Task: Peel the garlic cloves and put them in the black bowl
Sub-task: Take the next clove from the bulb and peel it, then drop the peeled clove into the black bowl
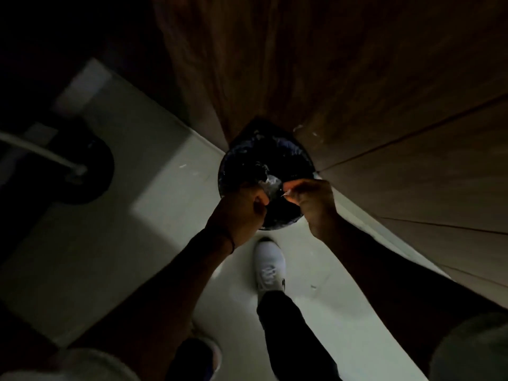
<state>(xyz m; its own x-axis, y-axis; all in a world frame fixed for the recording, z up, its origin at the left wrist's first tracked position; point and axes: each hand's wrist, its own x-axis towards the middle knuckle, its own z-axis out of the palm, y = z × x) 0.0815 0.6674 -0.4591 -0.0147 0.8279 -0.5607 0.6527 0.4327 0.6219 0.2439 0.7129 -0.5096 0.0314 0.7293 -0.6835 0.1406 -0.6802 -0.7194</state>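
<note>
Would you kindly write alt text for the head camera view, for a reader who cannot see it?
In dim light, a person's left hand grips a small pale object, perhaps garlic, over a round black-lined bin while the right hand pinches its edge. The bin stands on a pale floor against a wooden cabinet, with a white shoe near it.

Dim room: pale floor meets brown wood-grain cabinet panels.
</note>
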